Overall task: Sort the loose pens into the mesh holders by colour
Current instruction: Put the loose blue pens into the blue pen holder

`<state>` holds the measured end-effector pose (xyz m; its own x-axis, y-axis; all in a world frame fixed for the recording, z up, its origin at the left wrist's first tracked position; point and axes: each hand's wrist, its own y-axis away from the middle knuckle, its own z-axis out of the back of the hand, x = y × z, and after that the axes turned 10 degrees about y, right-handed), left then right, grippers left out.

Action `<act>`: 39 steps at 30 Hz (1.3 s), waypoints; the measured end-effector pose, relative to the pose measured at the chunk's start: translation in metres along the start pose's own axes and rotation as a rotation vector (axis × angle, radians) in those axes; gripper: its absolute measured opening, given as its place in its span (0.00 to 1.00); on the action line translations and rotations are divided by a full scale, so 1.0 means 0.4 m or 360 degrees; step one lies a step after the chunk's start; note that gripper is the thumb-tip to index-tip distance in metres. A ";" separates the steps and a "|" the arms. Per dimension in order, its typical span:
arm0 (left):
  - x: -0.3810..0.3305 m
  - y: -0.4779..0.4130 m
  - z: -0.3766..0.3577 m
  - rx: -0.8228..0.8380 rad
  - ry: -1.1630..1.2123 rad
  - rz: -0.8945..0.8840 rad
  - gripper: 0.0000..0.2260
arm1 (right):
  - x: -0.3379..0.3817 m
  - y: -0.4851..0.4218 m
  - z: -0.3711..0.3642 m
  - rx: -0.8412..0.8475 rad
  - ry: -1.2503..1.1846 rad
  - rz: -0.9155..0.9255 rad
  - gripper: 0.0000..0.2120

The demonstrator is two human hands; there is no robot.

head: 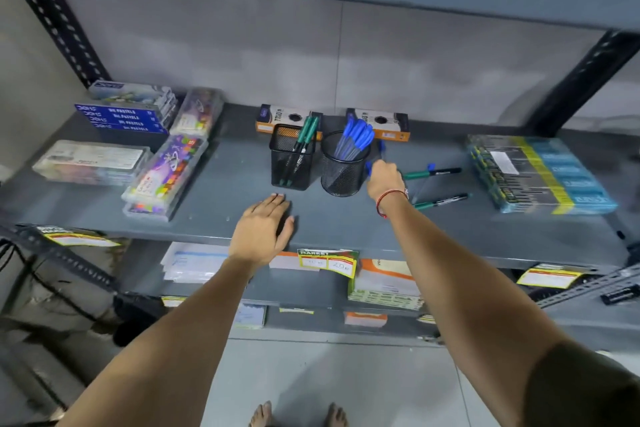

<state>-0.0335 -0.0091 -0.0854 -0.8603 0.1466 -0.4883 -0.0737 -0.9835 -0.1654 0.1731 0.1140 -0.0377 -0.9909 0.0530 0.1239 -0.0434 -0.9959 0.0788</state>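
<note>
On the grey shelf (pixel 221 211) stand two black mesh holders. The square holder (pixel 291 163) has a few green pens in it. The round holder (pixel 341 170) is full of blue pens (pixel 356 137). My right hand (pixel 384 180) is just right of the round holder, closed around blue pens whose caps (pixel 381 146) stick out above and beside the fist. Two green-capped pens lie loose to the right, one (pixel 433 173) farther back and one (pixel 441 200) nearer. My left hand (pixel 263 227) rests flat and empty near the shelf's front edge, in front of the square holder.
Two orange-and-black boxes (pixel 379 123) stand behind the holders. Pastel boxes and clear colour cases (pixel 166 173) fill the left of the shelf. A wrapped blue-and-yellow pack (pixel 540 173) lies at the right. Price tags (pixel 327 262) hang on the front edge, with stationery on lower shelves.
</note>
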 end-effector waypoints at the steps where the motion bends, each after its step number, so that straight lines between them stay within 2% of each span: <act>1: 0.004 0.001 0.000 0.0004 -0.0001 -0.0026 0.27 | 0.001 -0.005 -0.001 0.0020 -0.0022 -0.0016 0.12; 4: 0.010 0.004 -0.001 0.0015 -0.0014 -0.0050 0.26 | -0.005 -0.017 0.004 0.0092 -0.0175 -0.0111 0.13; 9: 0.008 0.004 -0.002 0.0026 -0.0053 -0.0065 0.24 | -0.053 -0.021 0.076 0.0080 -0.0747 -0.0343 0.16; 12: 0.006 0.003 0.000 0.0010 -0.0069 -0.0062 0.24 | -0.078 -0.013 0.151 -0.0158 -0.1078 -0.0312 0.21; 16: 0.003 0.005 -0.001 -0.0003 -0.0090 -0.0069 0.24 | -0.016 -0.021 0.247 -0.0701 -0.1308 -0.0107 0.27; 19: 0.003 0.004 -0.001 -0.0018 -0.0094 -0.0065 0.24 | 0.058 -0.023 0.242 -0.0839 -0.1202 0.0153 0.28; 21: 0.003 0.004 -0.003 -0.0026 -0.0100 -0.0068 0.24 | 0.084 -0.021 0.194 -0.0804 -0.0877 0.0241 0.26; 24: 0.004 0.003 -0.005 -0.0041 -0.0096 -0.0070 0.23 | 0.092 -0.012 0.107 -0.0718 -0.0446 0.0318 0.22; 27: 0.005 0.003 -0.008 -0.0045 -0.0094 -0.0064 0.23 | 0.085 -0.002 0.047 -0.0772 -0.0156 0.0307 0.19; 29: 0.008 0.002 -0.009 -0.0044 -0.0097 -0.0059 0.23 | 0.080 -0.001 0.042 -0.0836 -0.0181 0.0330 0.19; 32: 0.009 0.003 -0.011 -0.0040 -0.0108 -0.0058 0.23 | 0.066 -0.020 0.072 -0.0981 -0.0573 0.0399 0.16; 35: 0.008 0.004 -0.010 -0.0041 -0.0115 -0.0056 0.23 | 0.026 -0.081 0.105 -0.1113 -0.0930 0.0130 0.12; 36: 0.006 0.002 -0.010 -0.0044 -0.0111 -0.0061 0.23 | 0.005 -0.108 0.108 -0.1050 -0.0902 0.0008 0.11; 39: 0.007 0.003 -0.012 -0.0046 -0.0095 -0.0050 0.22 | -0.040 -0.169 0.065 -0.0503 -0.0600 -0.0166 0.11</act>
<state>-0.0335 -0.0092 -0.0910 -0.8862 0.1699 -0.4309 -0.0872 -0.9748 -0.2052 0.1953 0.1824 -0.0193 -0.8667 0.1178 0.4847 -0.2339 -0.9542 -0.1863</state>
